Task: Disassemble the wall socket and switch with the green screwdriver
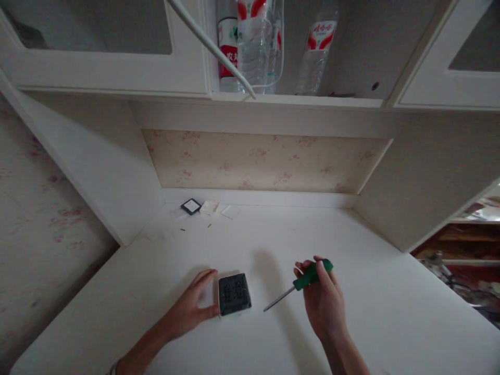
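My left hand (192, 306) is curved around the left side of a black square module with a pale rim (234, 294), lying on the white desktop. Its thumb meets the lower left corner and its fingertips the upper left. In my right hand (324, 299) is a screwdriver with a green handle (308, 276), gripped between thumb and fingers. The shaft slants down to the left; the tip is to the right of the module, apart from it.
Near the back of the desktop (297, 229) lie a black-edged square plate (191, 206), a whitish square piece (209, 208), a thin clear piece (230, 211) and two tiny dark bits. Overhead, a shelf holds plastic bottles (318, 47), with a white cable (211, 44) hanging in front.
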Motion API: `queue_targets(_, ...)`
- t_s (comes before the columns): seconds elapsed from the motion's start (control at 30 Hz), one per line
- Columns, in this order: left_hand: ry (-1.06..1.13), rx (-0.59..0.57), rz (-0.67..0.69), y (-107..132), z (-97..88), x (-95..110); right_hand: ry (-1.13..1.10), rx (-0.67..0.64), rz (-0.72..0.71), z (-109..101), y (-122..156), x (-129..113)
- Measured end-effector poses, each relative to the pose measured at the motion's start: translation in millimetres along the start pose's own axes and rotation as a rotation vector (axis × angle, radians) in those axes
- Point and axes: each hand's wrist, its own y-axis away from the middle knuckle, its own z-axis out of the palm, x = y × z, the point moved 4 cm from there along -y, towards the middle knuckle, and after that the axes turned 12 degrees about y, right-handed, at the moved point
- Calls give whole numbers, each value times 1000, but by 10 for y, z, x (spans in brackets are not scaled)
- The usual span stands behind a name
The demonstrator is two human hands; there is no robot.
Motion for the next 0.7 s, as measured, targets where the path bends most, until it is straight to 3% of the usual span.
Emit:
queue_targets(0.13, 72, 69, -27, 43, 400, 11, -72, -219, -7, 630, 184, -166)
queue_targets(0.33, 126, 98, 18, -50, 552, 60, 8, -420, -41, 1274, 375, 73)
queue_targets(0.5, 128, 106, 48, -1, 494, 61, 94, -471, -148, 1511, 336, 338)
queue_targets(0.7, 125, 116, 58, 26, 474, 84, 150, -491, -134, 1547, 316, 496)
